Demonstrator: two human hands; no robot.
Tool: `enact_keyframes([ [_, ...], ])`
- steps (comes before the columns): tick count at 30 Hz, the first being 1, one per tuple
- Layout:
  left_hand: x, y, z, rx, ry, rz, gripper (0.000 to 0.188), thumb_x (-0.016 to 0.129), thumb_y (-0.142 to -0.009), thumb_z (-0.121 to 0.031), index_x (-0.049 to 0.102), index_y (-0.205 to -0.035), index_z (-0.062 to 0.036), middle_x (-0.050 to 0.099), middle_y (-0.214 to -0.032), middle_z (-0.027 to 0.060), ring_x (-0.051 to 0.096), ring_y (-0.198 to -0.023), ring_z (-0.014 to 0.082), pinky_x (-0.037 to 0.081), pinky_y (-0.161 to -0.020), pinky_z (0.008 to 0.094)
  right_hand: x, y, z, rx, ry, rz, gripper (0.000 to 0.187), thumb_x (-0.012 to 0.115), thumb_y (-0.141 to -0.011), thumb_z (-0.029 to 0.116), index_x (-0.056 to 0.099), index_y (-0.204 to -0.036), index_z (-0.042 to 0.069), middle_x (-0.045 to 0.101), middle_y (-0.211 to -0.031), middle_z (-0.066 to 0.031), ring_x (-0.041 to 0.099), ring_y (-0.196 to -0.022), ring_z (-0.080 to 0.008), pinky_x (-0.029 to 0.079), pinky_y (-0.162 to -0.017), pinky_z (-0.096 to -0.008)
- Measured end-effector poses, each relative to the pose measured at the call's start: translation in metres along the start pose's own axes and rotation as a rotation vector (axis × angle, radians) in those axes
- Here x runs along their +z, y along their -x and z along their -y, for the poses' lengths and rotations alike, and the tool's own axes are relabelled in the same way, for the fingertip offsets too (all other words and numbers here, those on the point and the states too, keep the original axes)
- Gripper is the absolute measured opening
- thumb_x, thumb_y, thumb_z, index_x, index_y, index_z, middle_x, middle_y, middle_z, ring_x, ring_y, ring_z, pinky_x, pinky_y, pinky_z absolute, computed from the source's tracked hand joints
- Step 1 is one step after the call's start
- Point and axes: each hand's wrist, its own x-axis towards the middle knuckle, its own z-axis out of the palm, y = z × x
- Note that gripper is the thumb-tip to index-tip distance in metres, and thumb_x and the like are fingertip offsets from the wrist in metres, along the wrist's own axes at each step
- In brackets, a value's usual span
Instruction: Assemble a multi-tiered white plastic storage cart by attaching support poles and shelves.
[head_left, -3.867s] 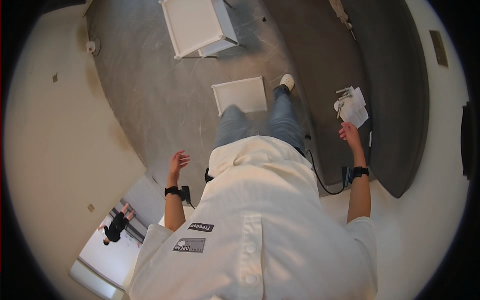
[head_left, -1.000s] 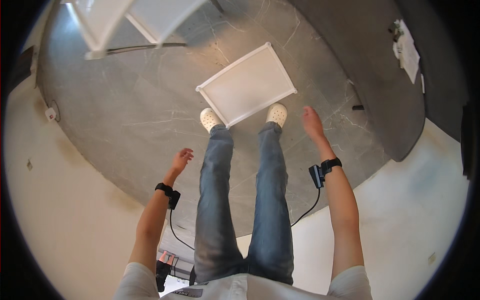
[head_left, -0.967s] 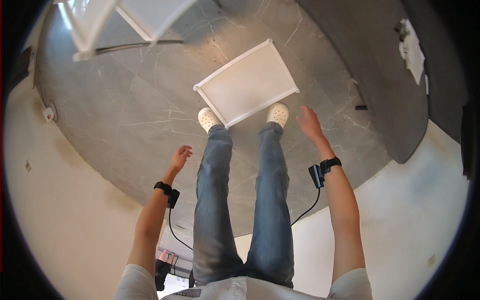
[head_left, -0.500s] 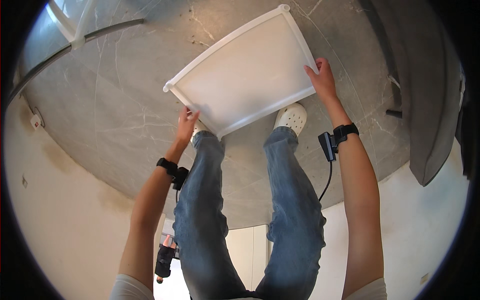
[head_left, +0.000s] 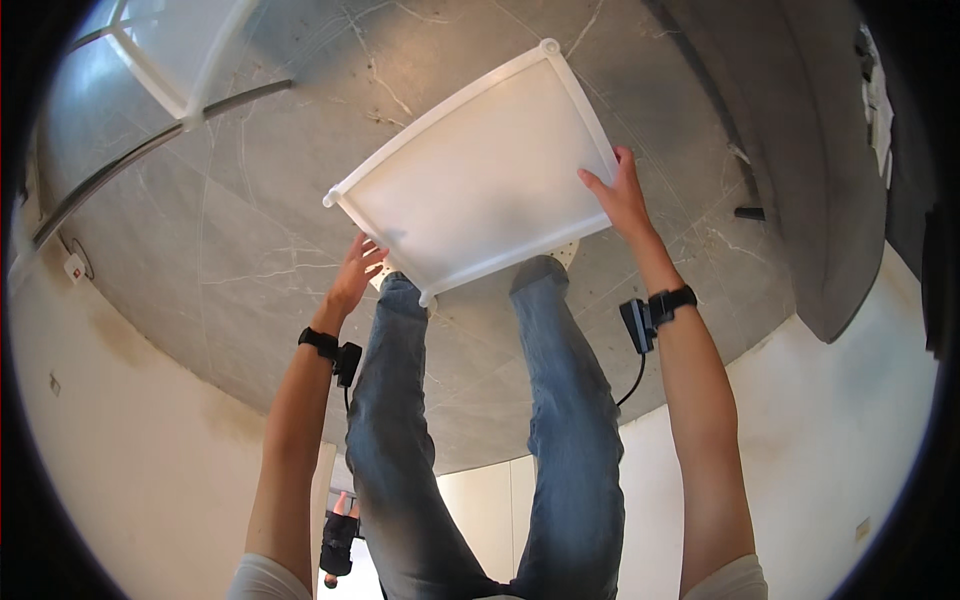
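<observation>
A white rectangular shelf panel [head_left: 480, 165] with a raised rim and rounded corner knobs is in front of my legs, set at a slant. It covers most of my white clogs. My right hand [head_left: 622, 195] grips its right edge, with the thumb over the top face and the fingers around the outside. At the left edge, my left hand [head_left: 355, 272] has its fingers spread, the tips close to or touching the rim. Whether the panel rests on anything is hidden.
The grey marbled floor [head_left: 270, 190] surrounds the panel. At upper left is a white frame [head_left: 180, 105] beside a dark curved strip [head_left: 150, 150]. A dark grey upholstered piece [head_left: 800, 180] stands at right. A person in dark clothes [head_left: 338, 545] is far behind, near the lower edge.
The panel has shifted a little down and left in view, now covering more of the right clog. My left fingers have spread from the rim; my right hand keeps its grip.
</observation>
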Motion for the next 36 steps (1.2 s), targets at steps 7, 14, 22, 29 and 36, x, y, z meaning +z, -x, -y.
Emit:
enact_keyframes([
  [7, 0.008, 0.069, -0.035, 0.239, -0.015, 0.113, 0.075, 0.063, -0.083, -0.027, 0.021, -0.143, -0.0108, 0.040, -0.130, 0.0147, 0.040, -0.122, 0.0247, 0.032, -0.100, 0.0416, -0.066, 0.091, 0.054, -0.103, -0.092, -0.049, 0.065, 0.071, -0.077, 0.021, 0.032, -0.121, -0.006, 0.047, -0.113, -0.0207, 0.050, -0.104, -0.0282, 0.040, -0.091, -0.0356],
  [14, 0.004, 0.120, -0.055, 0.577, -0.056, -0.036, 0.069, 0.066, -0.081, -0.016, 0.028, -0.139, -0.0058, 0.047, -0.123, 0.0151, 0.047, -0.114, 0.0245, 0.037, -0.097, 0.0370, -0.096, 0.163, 0.080, -0.101, -0.125, -0.106, 0.059, 0.069, -0.079, 0.019, 0.031, -0.118, -0.001, 0.051, -0.107, -0.0206, 0.053, -0.100, -0.0289, 0.041, -0.088, -0.0372],
  [22, -0.032, 0.154, -0.022, 0.610, -0.021, -0.226, 0.056, 0.068, -0.080, -0.018, 0.046, -0.129, -0.0042, 0.057, -0.108, 0.0110, 0.056, -0.095, 0.0174, 0.045, -0.083, 0.0308, -0.070, 0.232, 0.105, -0.201, -0.115, -0.102, 0.045, 0.063, -0.081, 0.012, 0.037, -0.115, -0.002, 0.054, -0.105, -0.0193, 0.056, -0.097, -0.0300, 0.043, -0.086, -0.0379],
  [29, -0.099, 0.171, 0.007, 0.626, -0.110, -0.403, 0.051, 0.067, -0.081, -0.022, 0.050, -0.125, -0.0017, 0.061, -0.097, 0.0104, 0.059, -0.084, 0.0180, 0.049, -0.070, 0.0318, -0.060, 0.228, 0.178, -0.165, 0.011, 0.062, 0.042, 0.060, -0.082, 0.009, 0.039, -0.116, -0.003, 0.056, -0.108, -0.0224, 0.057, -0.101, -0.0308, 0.044, -0.087, -0.0371],
  [36, -0.123, 0.287, -0.027, 0.403, 0.163, -0.456, 0.038, 0.066, -0.083, -0.030, 0.060, -0.106, -0.0002, 0.064, -0.084, 0.0061, 0.058, -0.067, 0.0121, 0.045, -0.055, 0.0268, -0.072, 0.226, 0.278, -0.252, 0.073, 0.168, 0.042, 0.061, -0.083, 0.014, 0.042, -0.117, -0.002, 0.060, -0.106, -0.0227, 0.060, -0.097, -0.0333, 0.046, -0.083, -0.0381],
])
